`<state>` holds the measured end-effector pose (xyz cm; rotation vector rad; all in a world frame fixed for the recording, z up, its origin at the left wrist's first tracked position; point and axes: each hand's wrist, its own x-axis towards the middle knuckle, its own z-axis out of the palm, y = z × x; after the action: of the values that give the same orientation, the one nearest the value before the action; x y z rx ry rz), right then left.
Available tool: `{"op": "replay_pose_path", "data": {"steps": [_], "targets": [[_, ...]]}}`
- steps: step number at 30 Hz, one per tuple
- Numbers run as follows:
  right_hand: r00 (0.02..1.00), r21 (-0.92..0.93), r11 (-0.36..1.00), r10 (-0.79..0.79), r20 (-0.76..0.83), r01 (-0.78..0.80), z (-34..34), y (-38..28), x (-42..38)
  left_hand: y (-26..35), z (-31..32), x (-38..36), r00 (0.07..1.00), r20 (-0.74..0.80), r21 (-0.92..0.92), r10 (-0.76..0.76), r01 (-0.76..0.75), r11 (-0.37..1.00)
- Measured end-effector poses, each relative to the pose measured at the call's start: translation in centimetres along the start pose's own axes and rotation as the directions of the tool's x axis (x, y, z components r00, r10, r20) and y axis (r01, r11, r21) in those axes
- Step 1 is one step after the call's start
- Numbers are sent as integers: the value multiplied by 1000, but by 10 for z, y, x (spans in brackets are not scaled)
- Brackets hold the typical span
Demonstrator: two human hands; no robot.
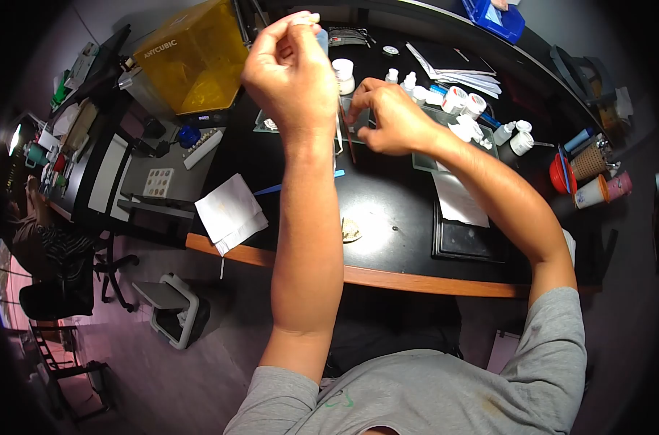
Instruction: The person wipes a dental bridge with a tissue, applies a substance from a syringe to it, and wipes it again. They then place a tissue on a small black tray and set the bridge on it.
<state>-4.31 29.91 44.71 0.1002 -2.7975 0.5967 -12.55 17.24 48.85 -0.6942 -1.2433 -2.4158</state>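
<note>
Left hand (289, 72) pinching small bottle (321, 38) raised at twelve o'clock; right hand (387, 116) gripping thin brush (347, 138) over glass slab (300, 123). Likely dispensing step; next needs steady drip.

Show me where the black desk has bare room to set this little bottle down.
Bare desk lies between the white folded paper and the paper sheet, around the small brownish piece. It is crowded behind the right hand, among the white jars, and by the cups.
</note>
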Motion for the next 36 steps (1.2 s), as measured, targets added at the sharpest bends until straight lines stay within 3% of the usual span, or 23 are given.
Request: {"op": "replay_pose_path", "data": {"steps": [2, 5, 6, 7, 13, 14, 18, 21, 24, 27, 30, 33, 36], "targets": [[994, 112, 988, -108, -24, 110, 13, -18, -1, 6, 5, -5, 1000, 28, -14, -14, 15, 1000], [948, 244, 930, -304, 92, 274, 43, -34, -7, 6, 17, -12, 986, 63, 39, 156, -159, 987], [943, 318, 894, -333, -4, 317, 47, -43, -13, 8, 19, -17, 989, 87, 22, 122, -124, 992], [959, 350, 899, -283, 10, 262, 55, -42, -14, 13, 20, -22, 987, 142, 60, 70, -80, 995], [978, 248, 966, -119, 174, 74, 59, -51, -23, 11, 25, -27, 972, 162, 89, 169, -185, 979], [967, 146, 984, -130, 221, 99, 51, -55, -24, 10, 26, -27, 975, 157, 72, 159, -171, 983], [967, 135, 958, -253, -29, 254, 62, -53, -28, 7, 32, -30, 967, 120, 56, 224, -232, 971], [953, 139, 963, -254, 163, 233, 52, -53, -22, 7, 33, -33, 968, 156, 87, 198, -213, 973], [944, -39, 979, -183, 276, 201, 52, -59, -21, 8, 34, -36, 964, 180, 81, 198, -215, 973], [926, -14, 988, -142, 349, 157, 46, -65, -20, 9, 35, -37, 960, 199, 76, 196, -214, 974], [952, 171, 979, -154, 264, 111, 51, -60, -23, 9, 34, -37, 960, 195, 90, 203, -223, 971], [930, 194, 951, -284, 235, 241, 38, -69, -26, 9, 34, -37, 958, 199, 87, 205, -225, 970], [919, 270, 936, -296, 259, 226, 43, -59, -27, 9, 35, -38, 958, 203, 99, 202, -226, 969]]}}
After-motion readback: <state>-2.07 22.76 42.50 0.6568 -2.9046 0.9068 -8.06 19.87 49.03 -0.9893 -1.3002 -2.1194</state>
